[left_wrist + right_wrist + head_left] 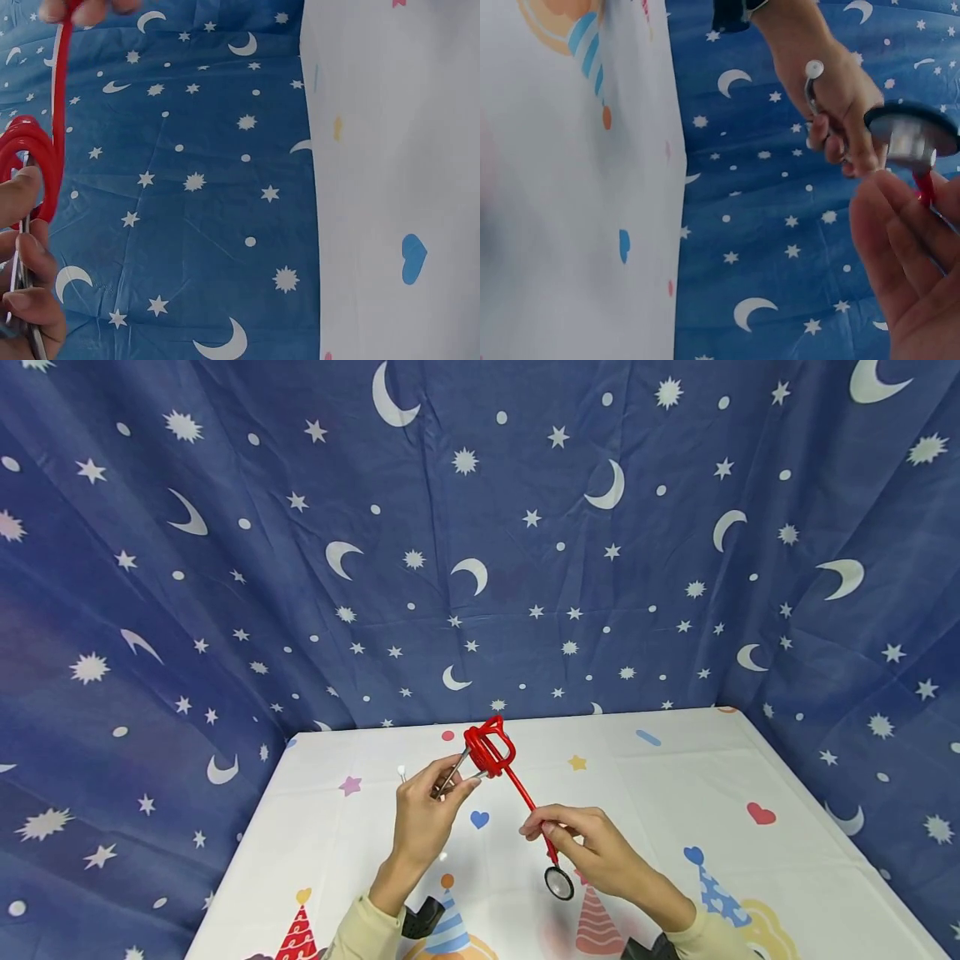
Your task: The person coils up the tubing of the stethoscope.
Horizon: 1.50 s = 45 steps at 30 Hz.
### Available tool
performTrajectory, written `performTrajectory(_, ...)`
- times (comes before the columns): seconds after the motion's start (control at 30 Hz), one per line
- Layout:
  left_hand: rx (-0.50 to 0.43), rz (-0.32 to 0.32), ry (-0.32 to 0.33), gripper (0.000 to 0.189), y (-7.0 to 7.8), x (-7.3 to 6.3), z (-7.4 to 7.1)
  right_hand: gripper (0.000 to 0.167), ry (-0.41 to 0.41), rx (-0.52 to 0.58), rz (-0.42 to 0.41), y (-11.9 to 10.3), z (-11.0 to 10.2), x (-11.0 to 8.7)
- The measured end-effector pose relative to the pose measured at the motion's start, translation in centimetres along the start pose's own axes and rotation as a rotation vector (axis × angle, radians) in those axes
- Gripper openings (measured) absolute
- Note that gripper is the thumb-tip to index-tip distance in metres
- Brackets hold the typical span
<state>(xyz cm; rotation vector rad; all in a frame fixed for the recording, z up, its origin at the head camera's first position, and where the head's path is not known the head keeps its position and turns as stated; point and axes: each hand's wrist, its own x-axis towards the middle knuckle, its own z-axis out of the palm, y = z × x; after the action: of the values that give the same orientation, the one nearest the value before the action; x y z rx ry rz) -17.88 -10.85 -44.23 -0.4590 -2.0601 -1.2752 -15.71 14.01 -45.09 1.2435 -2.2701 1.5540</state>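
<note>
A stethoscope with red tubing (489,752) is held above the table between both hands. Its tubing is wound into a coil near the metal ear tubes (22,270). My left hand (422,817) grips those ear tubes just below the coil, and a white ear tip (814,69) pokes out beside it in the right wrist view. From the coil a straight length of tube runs down to my right hand (596,853), which pinches it near the lower end. Below these fingers hangs the round chest piece (558,883) with its dark rim.
A white table cover (345,835) printed with party hats, hearts and stars lies beneath the hands. Behind and along the sides hangs a blue curtain (420,635) with white moons and stars.
</note>
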Motion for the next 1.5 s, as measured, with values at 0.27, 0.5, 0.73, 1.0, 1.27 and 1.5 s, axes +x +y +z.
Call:
performTrajectory(0.27,0.065,0.003,-0.051,0.035,-0.2,-0.2,0.2,0.031,-0.063,-0.034,0.01,-0.7,0.2,-0.1)
performTrajectory(0.5,0.096,0.013,-0.067,0.035,-0.2,-0.3,0.4,0.017,0.088,-0.277,-0.293,-0.5,0.0,0.6)
performTrajectory(0.73,0.153,0.073,-0.072,0.034,0.2,-0.4,0.7,0.012,0.198,-0.287,-0.346,-0.5,0.2,1.3)
performTrajectory(1.0,0.23,0.14,-0.073,0.037,0.7,-0.7,1.0,0.033,0.355,-0.249,-0.159,-0.5,0.6,1.4)
performTrajectory(1.27,0.313,0.243,-0.059,0.039,1.0,-1.0,1.3,0.043,0.386,-0.271,-0.016,-0.7,0.7,1.9)
performTrajectory(1.5,0.336,0.304,-0.059,0.038,1.1,-1.1,1.5,0.041,0.329,-0.215,0.154,-0.8,0.7,2.2)
